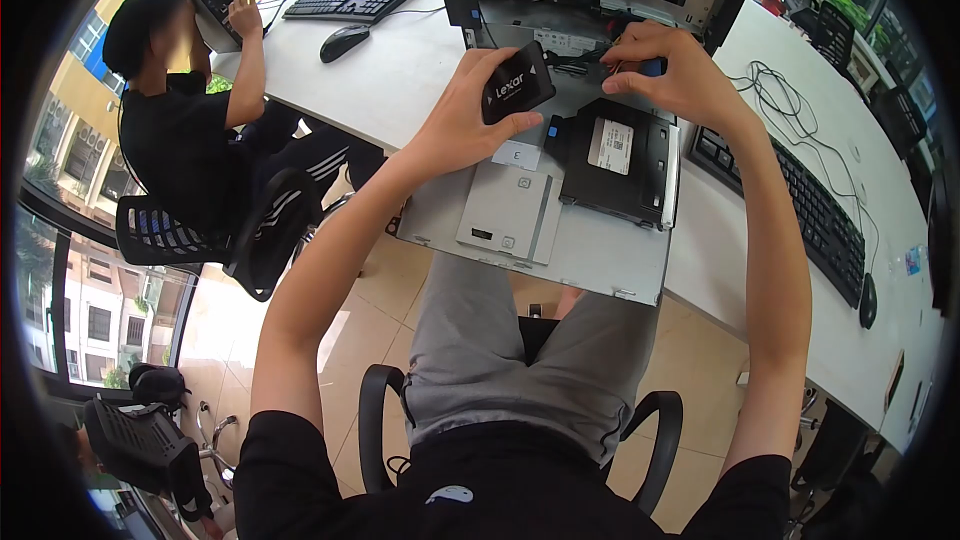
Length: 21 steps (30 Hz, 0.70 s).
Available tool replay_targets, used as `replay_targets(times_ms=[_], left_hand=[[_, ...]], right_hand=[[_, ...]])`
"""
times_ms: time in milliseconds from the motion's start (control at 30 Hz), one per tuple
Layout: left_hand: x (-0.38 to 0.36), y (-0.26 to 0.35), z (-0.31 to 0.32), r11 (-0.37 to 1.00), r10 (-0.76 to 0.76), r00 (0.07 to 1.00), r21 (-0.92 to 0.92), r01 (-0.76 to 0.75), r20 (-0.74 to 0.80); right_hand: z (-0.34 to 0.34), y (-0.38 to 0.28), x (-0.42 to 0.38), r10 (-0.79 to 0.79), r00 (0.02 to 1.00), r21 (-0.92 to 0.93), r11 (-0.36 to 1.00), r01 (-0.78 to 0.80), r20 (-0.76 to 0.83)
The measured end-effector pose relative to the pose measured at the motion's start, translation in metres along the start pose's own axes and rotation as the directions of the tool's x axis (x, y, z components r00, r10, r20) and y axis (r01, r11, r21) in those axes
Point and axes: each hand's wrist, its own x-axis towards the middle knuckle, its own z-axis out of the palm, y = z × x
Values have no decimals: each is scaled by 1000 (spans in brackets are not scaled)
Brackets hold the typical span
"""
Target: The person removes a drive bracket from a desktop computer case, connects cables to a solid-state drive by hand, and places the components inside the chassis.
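Where cables sprawl, white desk (420,70)

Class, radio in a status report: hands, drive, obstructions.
Left hand grips Lexar drive. Right hand pinches blue connector at open PC case. Optical drive lies just below.

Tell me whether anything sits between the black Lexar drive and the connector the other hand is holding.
Nothing visible does. The left hand holds the drive upright beside the right hand, which pinches a blue-tipped connector over the open computer case; only loose cables lie between.
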Motion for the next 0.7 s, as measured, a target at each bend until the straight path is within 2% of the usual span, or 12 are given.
replay_targets(times_ms=[133, 367, 567, 700], left_hand=[[5, -4, 7, 997, 50, 999, 66, -50, 5], [10, -11, 13, 996, 52, 997, 72, -56, 56], [11, -14, 14, 997, 59, 996, 49, -63, 64], [9, -13, 15, 996, 67, 996, 47, -70, 56]], right_hand=[[8, 0, 2, -56, 998, -3, 998, 56, -31], [26, 8, 4, -181, 978, -85, 981, 173, -107], [35, 9, 4, -230, 963, -162, 965, 207, -139], [36, 7, 3, -159, 983, -176, 974, 141, -89]])
